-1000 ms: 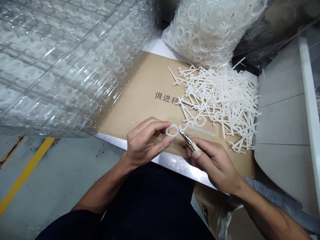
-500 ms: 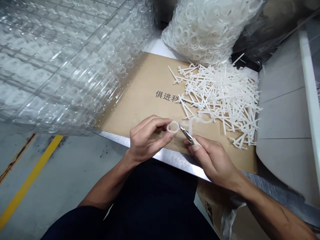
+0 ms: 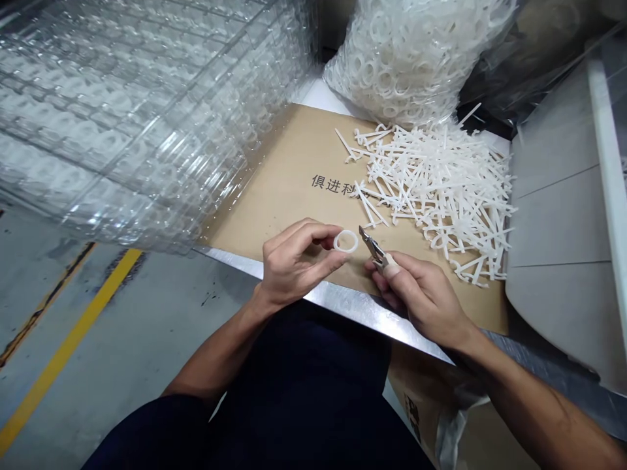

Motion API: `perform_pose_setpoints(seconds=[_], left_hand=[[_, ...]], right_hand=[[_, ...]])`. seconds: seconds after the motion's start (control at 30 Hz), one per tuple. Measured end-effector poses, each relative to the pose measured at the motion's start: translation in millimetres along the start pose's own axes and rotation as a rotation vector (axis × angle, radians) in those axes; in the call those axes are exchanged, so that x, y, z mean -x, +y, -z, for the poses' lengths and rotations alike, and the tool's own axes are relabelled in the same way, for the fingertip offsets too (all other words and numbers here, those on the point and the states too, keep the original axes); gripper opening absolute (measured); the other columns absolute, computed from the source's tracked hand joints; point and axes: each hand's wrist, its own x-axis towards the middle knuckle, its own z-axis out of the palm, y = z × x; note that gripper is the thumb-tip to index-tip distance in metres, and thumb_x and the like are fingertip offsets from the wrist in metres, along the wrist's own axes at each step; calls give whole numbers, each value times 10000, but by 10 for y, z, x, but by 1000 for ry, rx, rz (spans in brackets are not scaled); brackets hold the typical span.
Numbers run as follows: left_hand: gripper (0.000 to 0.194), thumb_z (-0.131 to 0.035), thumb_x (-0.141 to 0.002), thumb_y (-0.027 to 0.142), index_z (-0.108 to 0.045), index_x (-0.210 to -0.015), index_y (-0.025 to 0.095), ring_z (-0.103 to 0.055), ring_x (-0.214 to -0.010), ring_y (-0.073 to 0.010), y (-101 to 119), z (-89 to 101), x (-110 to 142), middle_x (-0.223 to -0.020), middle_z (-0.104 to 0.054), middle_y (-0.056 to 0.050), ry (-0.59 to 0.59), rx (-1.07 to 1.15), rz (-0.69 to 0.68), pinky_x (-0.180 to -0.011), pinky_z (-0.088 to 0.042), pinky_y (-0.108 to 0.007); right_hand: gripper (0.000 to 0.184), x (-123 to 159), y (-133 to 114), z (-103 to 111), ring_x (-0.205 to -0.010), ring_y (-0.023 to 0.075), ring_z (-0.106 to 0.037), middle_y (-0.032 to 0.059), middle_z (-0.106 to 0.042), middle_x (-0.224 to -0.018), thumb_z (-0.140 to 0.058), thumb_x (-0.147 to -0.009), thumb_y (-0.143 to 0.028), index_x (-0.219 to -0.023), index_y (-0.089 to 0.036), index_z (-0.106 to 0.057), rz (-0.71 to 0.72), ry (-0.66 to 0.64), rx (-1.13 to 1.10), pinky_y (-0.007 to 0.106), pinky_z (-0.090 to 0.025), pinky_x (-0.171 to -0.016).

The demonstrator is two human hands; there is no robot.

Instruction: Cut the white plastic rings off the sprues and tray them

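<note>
Between the thumb and fingers of my left hand (image 3: 301, 261) is a translucent white plastic ring (image 3: 346, 241), held over the cardboard. My right hand (image 3: 421, 290) is closed around a pair of nippers (image 3: 375, 248) with metal jaws and a pale handle. The jaw tips are just right of the ring and apart from it. Beyond my right hand, a heap of thin white plastic sprues (image 3: 441, 183) lies on the brown cardboard sheet (image 3: 274, 189).
Stacked clear plastic trays (image 3: 147, 124) holding white parts fill the left side. A clear bag of white rings (image 3: 406, 59) stands behind the heap. At right is a pale grey panel (image 3: 563, 209). The table's metal edge (image 3: 353, 310) runs before my body.
A white sprue piece that was attached or close to the ring by the nippers has gone from there. The nipper tips have moved slightly away from the ring.
</note>
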Motion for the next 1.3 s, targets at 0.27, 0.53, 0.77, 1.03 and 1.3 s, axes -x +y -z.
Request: perform_pose_setpoints(seconds=[0.27, 0.53, 0.77, 1.03, 1.3], left_hand=[[247, -842, -859, 228, -724, -1063, 155, -667, -733, -116, 0, 4, -4, -824, -734, -25, -9, 17, -9, -646, -537, -230], [256, -847, -856, 246, -722, -1056, 145, -672, -740, -120, -3, 6, -6, -831, -733, -32, -3, 30, -19, -660, -537, -229], [279, -848, -861, 297, -722, -1061, 149, -672, -745, -123, -8, 10, -2, -833, -730, -35, -3, 28, -19, -660, -536, -233], [271, -843, -860, 259, -719, -1078, 158, -678, -753, -122, -11, 0, 5, -844, -734, -29, 8, 7, -26, -676, -550, -232], [272, -847, -860, 303, -723, -1044, 147, -681, -755, -133, -4, 12, -1, -843, -738, -42, 7, 25, -34, -669, -545, -240]], right_hand=[[382, 3, -5, 2, -601, 101, -483, -19, -528, -761, -475, -1089, -517, -1044, -189, -666, -18, 6, -30, 251, -395, -532], [360, 11, -7, 6, -591, 94, -496, -24, -548, -745, -492, -1084, -513, -1015, -202, -660, -15, 24, -13, 241, -397, -524], [372, 2, -18, 3, -583, 91, -488, -18, -562, -753, -496, -1080, -517, -918, -200, -605, -16, 19, -26, 240, -392, -517], [370, 9, -18, 16, -586, 93, -490, -17, -562, -748, -501, -1076, -521, -948, -197, -626, -2, 11, -1, 238, -393, -517], [373, -1, -36, 15, -587, 92, -500, -16, -566, -746, -503, -1079, -504, -892, -196, -601, 6, 12, 13, 239, -394, -520]])
